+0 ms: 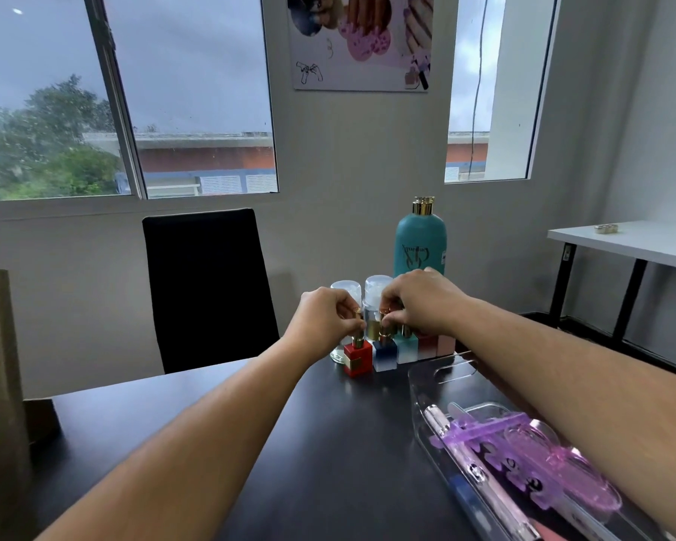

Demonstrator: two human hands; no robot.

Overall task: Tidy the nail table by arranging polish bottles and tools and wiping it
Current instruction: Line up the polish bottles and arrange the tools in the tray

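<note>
two bare arms reach out over a dark table point(297, 454). the left hand point(324, 314) is curled, and its fingertips pinch the gold cap of a red polish bottle point(358, 359). that bottle stands at the left end of a row, at the far edge of the table. the right hand point(422, 302) is curled too, with its fingers down on the gold cap of a blue polish bottle point(385, 357) just beside the red one. next in the row come a teal polish bottle point(406, 351) and a pink polish bottle point(445, 345), partly hidden under the right hand. two clear bottles point(375, 302) with white caps stand behind the row, and a tall teal bottle point(421, 244) stands behind those. a clear tray point(441, 374) sits near on the right and holds purple toe spacers point(523, 451) and a pink pen-like tool point(481, 474). a black chair point(207, 283) waits across the table.
</note>
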